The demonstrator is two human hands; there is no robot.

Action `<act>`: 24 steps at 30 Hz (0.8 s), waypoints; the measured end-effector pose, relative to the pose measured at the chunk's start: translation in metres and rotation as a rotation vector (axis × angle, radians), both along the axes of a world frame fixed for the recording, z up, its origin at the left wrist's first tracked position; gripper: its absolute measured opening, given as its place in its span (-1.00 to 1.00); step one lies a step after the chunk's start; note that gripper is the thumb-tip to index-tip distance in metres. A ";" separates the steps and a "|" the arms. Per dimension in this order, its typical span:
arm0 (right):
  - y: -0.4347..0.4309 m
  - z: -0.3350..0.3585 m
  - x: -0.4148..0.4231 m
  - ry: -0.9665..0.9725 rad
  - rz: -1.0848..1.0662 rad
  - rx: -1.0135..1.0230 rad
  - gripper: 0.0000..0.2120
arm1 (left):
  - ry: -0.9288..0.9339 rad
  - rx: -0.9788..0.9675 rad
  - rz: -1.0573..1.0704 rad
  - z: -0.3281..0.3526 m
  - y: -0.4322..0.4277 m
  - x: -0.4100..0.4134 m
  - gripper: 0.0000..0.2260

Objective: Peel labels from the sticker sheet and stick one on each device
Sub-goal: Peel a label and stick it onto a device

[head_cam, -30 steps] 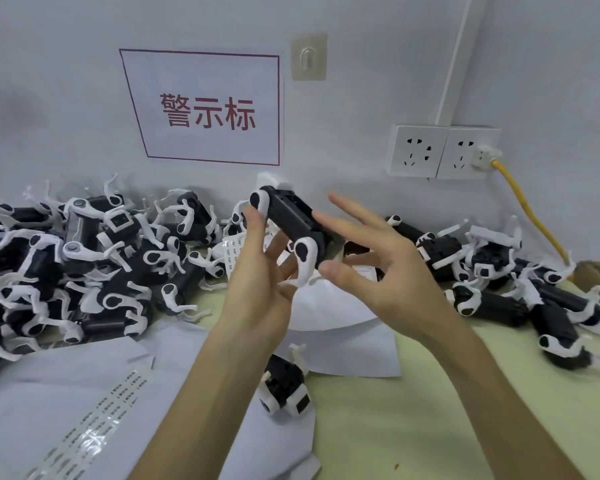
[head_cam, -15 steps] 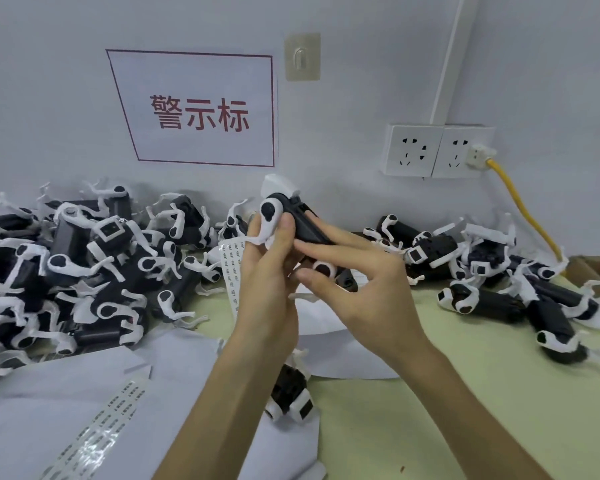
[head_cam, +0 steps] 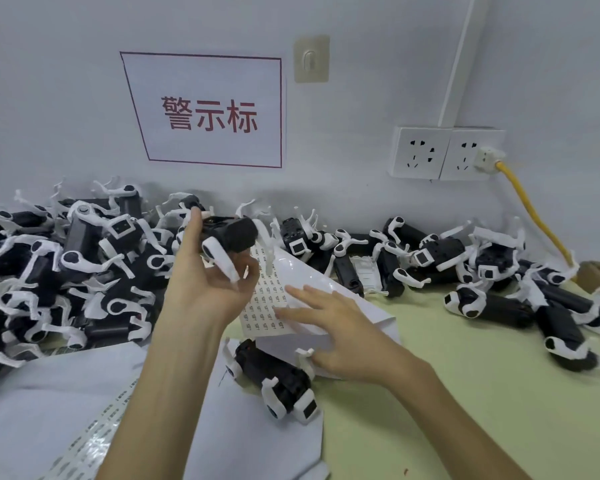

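Left grip clasping black-and-white device, raised; right grip released, fingers straight
Sticker sheet between the two grips, under right fingertips, contact not discernible. Second device on white paper just below both grips. Device heap left of left grip; further heap right of right grip, on desk

Devices black, white legs. Sheet white, rows of small dark marks. Table pale yellow-green. Sign white, red frame, red characters. Cable yellow.
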State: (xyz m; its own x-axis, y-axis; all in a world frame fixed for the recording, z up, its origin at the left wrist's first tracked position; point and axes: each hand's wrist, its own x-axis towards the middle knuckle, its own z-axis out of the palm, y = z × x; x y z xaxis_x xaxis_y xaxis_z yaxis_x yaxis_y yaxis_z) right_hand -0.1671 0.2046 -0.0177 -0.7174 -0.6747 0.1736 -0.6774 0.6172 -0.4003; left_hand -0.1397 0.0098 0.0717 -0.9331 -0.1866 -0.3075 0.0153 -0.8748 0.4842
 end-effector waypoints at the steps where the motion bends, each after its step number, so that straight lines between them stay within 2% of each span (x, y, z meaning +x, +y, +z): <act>1: -0.002 -0.002 -0.001 0.006 -0.003 -0.046 -0.45 | -0.003 0.006 -0.003 -0.001 -0.002 -0.001 -0.63; 4: -0.002 0.003 0.000 -0.004 -0.082 -0.312 -0.50 | 0.022 -0.032 -0.005 -0.002 -0.008 0.000 -0.66; 8: 0.008 0.021 -0.003 0.233 -0.340 -0.700 -0.60 | 0.096 -0.050 -0.064 -0.002 -0.013 0.001 -0.69; 11: 0.025 0.037 -0.010 0.375 -0.570 -0.927 -0.73 | 0.009 -0.084 -0.029 -0.002 -0.011 0.001 -0.55; 14: 0.037 0.053 -0.005 0.541 -0.635 -1.093 -0.68 | -0.043 -0.122 -0.070 -0.003 -0.006 0.001 -0.58; 16: 0.037 0.064 0.006 0.682 -0.500 -1.056 -0.58 | -0.037 -0.129 -0.121 -0.002 0.002 0.002 -0.69; 18: 0.032 0.072 0.014 0.748 -0.268 -0.887 -0.53 | 0.010 -0.111 -0.156 0.001 0.012 0.004 -0.70; 21: 0.022 0.076 0.021 0.623 -0.025 -0.680 -0.53 | 0.150 -0.056 -0.186 0.000 0.022 0.003 -0.54; 24: 0.013 0.072 0.027 0.465 0.056 -0.554 -0.56 | 0.282 -0.134 -0.324 -0.001 0.024 0.004 -0.39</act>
